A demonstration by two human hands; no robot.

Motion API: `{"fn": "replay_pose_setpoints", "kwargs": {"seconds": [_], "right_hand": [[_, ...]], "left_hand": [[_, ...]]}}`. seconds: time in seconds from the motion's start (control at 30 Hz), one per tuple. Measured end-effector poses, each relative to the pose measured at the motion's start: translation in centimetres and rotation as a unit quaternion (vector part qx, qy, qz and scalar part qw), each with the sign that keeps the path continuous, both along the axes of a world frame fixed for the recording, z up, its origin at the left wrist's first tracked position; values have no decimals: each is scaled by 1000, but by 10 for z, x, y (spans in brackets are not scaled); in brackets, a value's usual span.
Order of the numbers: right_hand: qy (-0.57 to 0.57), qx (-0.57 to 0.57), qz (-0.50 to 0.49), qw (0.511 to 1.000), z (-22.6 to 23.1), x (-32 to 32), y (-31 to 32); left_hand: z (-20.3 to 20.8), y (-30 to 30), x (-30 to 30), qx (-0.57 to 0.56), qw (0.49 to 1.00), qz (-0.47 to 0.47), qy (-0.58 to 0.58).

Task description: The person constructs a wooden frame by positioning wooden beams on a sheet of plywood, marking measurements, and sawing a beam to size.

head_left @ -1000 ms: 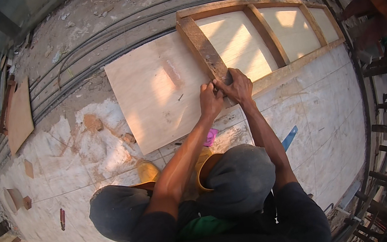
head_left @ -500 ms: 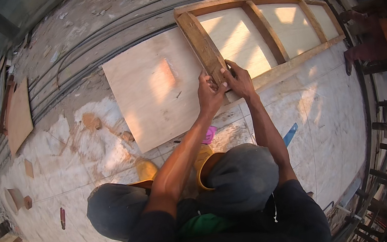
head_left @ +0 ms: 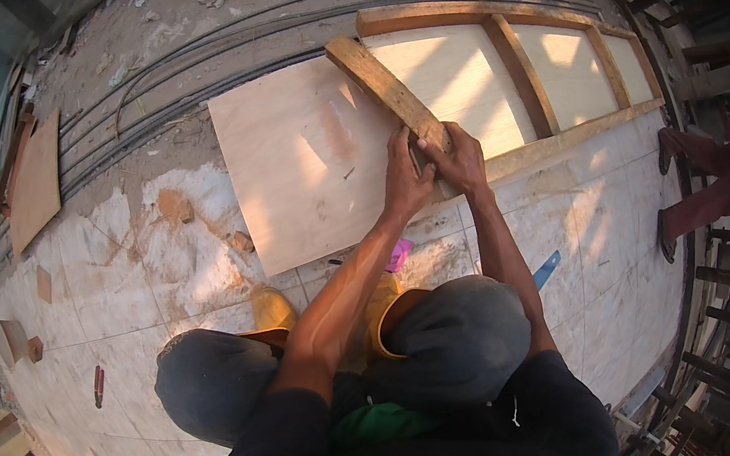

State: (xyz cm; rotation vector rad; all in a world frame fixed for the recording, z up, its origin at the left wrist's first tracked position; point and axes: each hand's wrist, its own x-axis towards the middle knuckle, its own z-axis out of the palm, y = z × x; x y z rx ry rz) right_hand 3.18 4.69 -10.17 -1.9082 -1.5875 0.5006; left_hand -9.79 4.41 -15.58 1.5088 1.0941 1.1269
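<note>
A short wooden batten (head_left: 383, 84) lies slantwise across the open left end of a wooden frame (head_left: 511, 65), its far end apart from the frame's far rail. Both my hands are closed on the batten's near end. My left hand (head_left: 405, 182) grips its left side, and my right hand (head_left: 459, 159) wraps it from the right, thumbs close together. Under the batten and left of it, a pale plywood sheet (head_left: 282, 179) lies on the floor. The frame has several crosspieces, with light board showing between them. My fingers partly hide the batten's near end.
Long dark rods (head_left: 171, 68) run along the far side. A blue tool (head_left: 547, 269) lies right of my knee, a pink object (head_left: 399, 255) by my boots, and red-handled pliers (head_left: 99, 386) at left. Another person's legs (head_left: 709, 195) are at the right edge.
The batten's far end has swung left and nearer, away from the frame's far rail. My hands stay closed on its near end. The other person's legs have moved nearer at the right.
</note>
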Motion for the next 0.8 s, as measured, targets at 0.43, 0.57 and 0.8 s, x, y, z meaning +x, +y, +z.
{"fn": "replay_pose_setpoints", "kwargs": {"seconds": [0.43, 0.57, 0.8], "right_hand": [[20, -50, -101, 993, 5, -3, 0], [-16, -18, -94, 995, 2, -6, -5], [-26, -61, -38, 997, -3, 15, -4]], "left_hand": [[17, -4, 12, 5, 999, -22, 31], [12, -6, 8, 14, 999, -31, 25], [-4, 1, 2, 16, 997, -38, 62]]}}
